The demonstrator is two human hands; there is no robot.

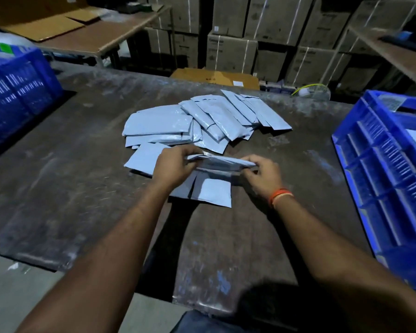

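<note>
Both our hands hold one grey mailer bag point(222, 162) at its two ends. Our left hand point(175, 167) pinches the nine o'clock end between thumb and curled fingers, and our right hand point(262, 176) pinches the three o'clock end in the same way. The bag hangs a little above the table point(82, 183), near the middle of it. Its upper edge looks crumpled, and we cannot tell if it is sealed.

Directly under it, at six o'clock, a flat mailer point(214, 193) lies on the table and is partly covered by our hands. At nine o'clock from the held bag one more single mailer point(143, 158) lies flat, with its corner hidden behind our left hand. At twelve o'clock there is a loose pile of mailers point(202, 118) of the same grey colour, overlapping each other in many directions.

Our right wrist carries an orange band point(280, 194). Further out, a blue crate point(382, 179) stands at three o'clock at the table edge, and a second blue crate point(17, 92) stands at ten o'clock. Behind the table, at twelve o'clock, strapped cardboard boxes point(228, 56) are stacked.
</note>
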